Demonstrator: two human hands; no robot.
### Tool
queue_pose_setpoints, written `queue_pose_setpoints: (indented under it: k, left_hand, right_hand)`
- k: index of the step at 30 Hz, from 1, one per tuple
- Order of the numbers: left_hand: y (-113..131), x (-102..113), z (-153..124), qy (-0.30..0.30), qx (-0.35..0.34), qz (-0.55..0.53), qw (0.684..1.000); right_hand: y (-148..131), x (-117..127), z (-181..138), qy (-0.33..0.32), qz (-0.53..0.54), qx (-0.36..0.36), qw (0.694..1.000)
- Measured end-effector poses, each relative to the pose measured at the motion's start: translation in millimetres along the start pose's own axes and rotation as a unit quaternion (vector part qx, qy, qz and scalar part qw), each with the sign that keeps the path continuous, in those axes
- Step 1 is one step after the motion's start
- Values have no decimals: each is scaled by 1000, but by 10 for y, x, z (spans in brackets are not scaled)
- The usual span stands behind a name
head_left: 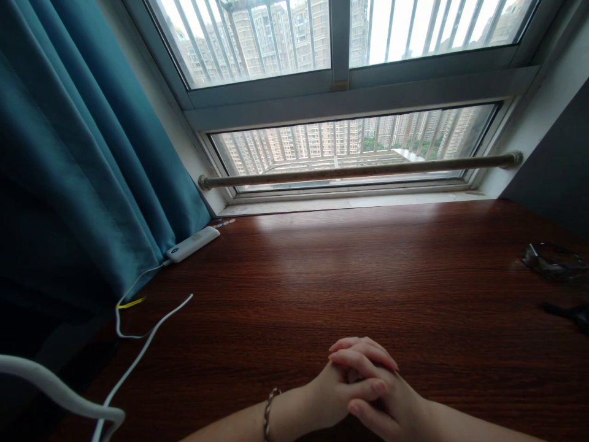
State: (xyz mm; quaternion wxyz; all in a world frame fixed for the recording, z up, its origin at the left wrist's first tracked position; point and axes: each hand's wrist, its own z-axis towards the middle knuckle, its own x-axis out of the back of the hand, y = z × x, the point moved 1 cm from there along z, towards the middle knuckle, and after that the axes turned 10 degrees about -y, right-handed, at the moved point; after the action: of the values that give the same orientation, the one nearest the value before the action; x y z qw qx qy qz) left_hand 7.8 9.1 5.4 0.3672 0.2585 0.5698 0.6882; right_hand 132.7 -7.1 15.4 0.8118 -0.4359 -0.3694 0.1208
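My left hand (329,396) and my right hand (400,399) are clasped together over the brown wooden table (299,294), low in the view and a little right of the middle. Their fingers are interlaced, each hand closed around the other. No object shows in either one, though the space between the palms is hidden. A braided bracelet (268,412) circles my left wrist. Both forearms come in from the bottom edge.
A white device (193,244) with a thin cable lies by the blue curtain (92,147). A thicker white cable (50,383) bends at lower left, near a yellow strip (132,303). Clear glasses (552,261) and a black object (570,314) lie at right. A bar (359,172) crosses the window.
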Motion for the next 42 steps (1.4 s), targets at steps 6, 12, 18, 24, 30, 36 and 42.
queue_pose_setpoints:
  k: [6, 12, 18, 24, 30, 36, 42]
  left_hand:
    - [3, 13, 10, 2, 0, -1, 1000]
    - [3, 4, 10, 3, 0, -4, 1000]
    - [1, 4, 17, -1, 2, -6, 1000]
    - [9, -1, 16, 1, -1, -3, 1000]
    - [16, 18, 13, 2, 1, 1, 1000]
    - [-20, 17, 3, 2, 0, 0, 1000]
    - [-16, 9, 16, -2, -4, -5, 1000]
  right_hand:
    - [5, 1, 6, -1, 3, -2, 1000]
    - [25, -15, -11, 1, -5, 3, 1000]
    - [10, -16, -1, 1, 2, 4, 1000]
    - [8, -9, -5, -2, 1, 4, 1000]
    - [13, -6, -5, -2, -1, 1, 1000]
    - [23, -15, -6, -4, 0, -3, 1000]
    - [7, 0, 3, -5, -3, -10, 1000]
